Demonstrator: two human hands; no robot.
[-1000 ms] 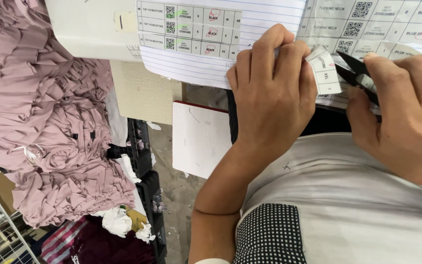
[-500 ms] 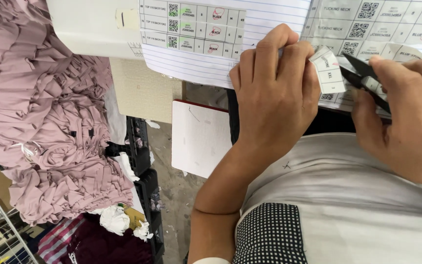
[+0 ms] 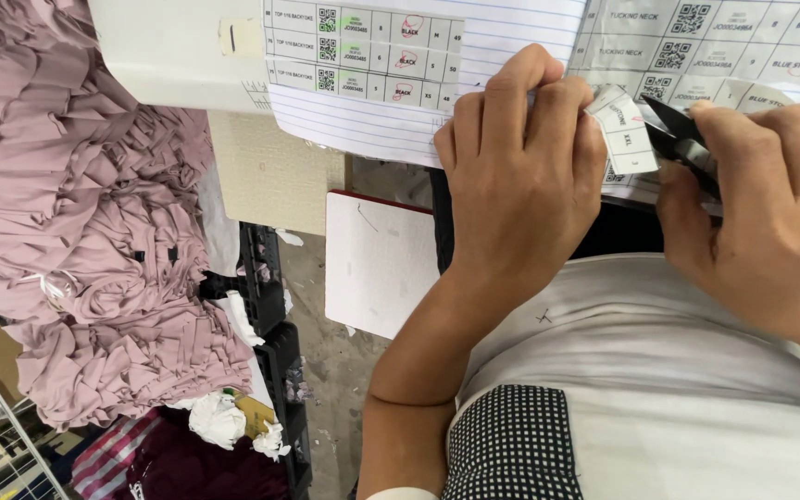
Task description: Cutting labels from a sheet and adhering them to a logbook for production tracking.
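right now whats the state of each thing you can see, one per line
left hand: closed, pinching the label strip
label strip: curled, held up off the sheet
right hand: gripping black scissors
black scissors: blades at the strip
lined sheet: flat, labels stuck on
pink fabric pile: heaped, ruffled

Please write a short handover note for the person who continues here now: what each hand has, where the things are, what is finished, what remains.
Left hand: pinches a strip of white labels.
Right hand: holds black scissors, blades at the strip.
Things: lined sheet with stuck labels at top centre; a second sheet of labels at top right.
Done: three label rows sit on the lined sheet.
Left: the strip is not yet cut through.
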